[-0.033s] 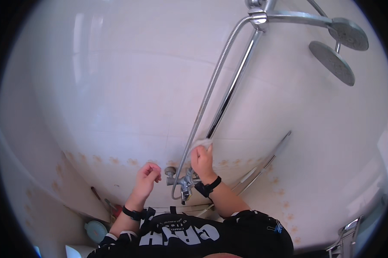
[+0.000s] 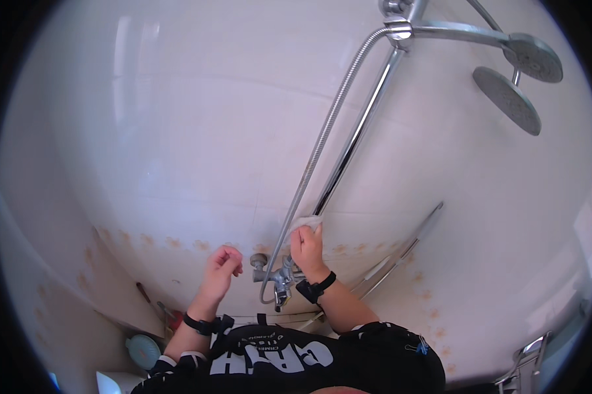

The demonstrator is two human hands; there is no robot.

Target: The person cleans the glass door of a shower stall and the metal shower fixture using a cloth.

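Observation:
My right hand (image 2: 309,248) is closed on a white cloth (image 2: 305,222), which is pressed around the lower part of the chrome shower riser pipe (image 2: 352,146). Just beneath that hand is the chrome mixer tap (image 2: 282,279), partly covered by my wrist. A ribbed metal hose (image 2: 319,144) hangs beside the pipe and loops down in front of the tap. To the left of the tap, my left hand (image 2: 224,264) hovers with its fingers curled in against the thumb. Nothing shows in it, and it touches neither tap nor hose.
Two round shower heads (image 2: 535,58) jut out at the upper right. A slim metal pole (image 2: 411,246) leans on the tiled wall (image 2: 197,151). A pale green basin (image 2: 143,351) and red-handled tools (image 2: 146,293) stand at lower left. A metal rack (image 2: 529,358) sits at lower right.
The whole view has shifted very slightly. My right hand with the cloth sits a touch lower on the pipe; my left hand stays curled beside the tap.

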